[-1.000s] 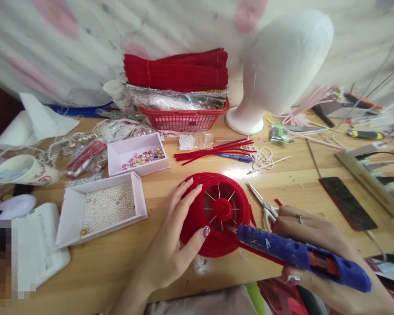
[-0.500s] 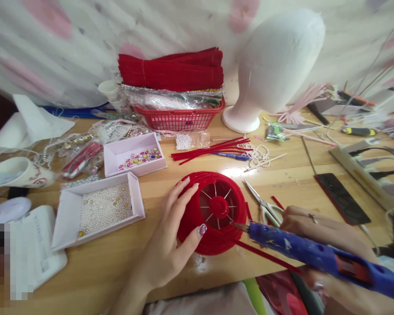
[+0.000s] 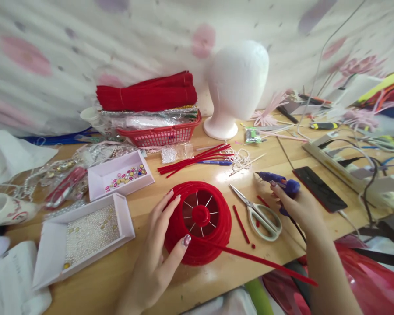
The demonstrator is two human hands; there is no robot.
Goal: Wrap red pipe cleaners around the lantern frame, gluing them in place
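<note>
My left hand (image 3: pixel 160 249) curves around the left side of a round red piece wound from fuzzy pipe cleaners (image 3: pixel 223 218). Its fingers rest on the rim and its thumb presses the front. Thin wire spokes cross the piece's open top to a small red disc (image 3: pixel 200 215) in the middle. One loose red pipe cleaner (image 3: pixel 265 260) sticks out from it toward the lower right. Off to the right, my right hand (image 3: pixel 293 203) grips a blue glue gun (image 3: pixel 276 178), its nozzle pointing left, low over the table. Scissors (image 3: pixel 261 216) lie between the piece and that hand.
Two white boxes hold gems (image 3: pixel 126 177) and pearl beads (image 3: pixel 92 232) at left. Behind stand a red basket (image 3: pixel 164 134) with red pipe cleaner bundles and a white foam head (image 3: pixel 238 85). A phone (image 3: pixel 320 189) and power strip (image 3: pixel 341 168) lie at right.
My right hand has moved the glue gun away from the red piece, to the right and back, and let go of the loose pipe cleaner. My left hand stays on the piece. The view has shifted.
</note>
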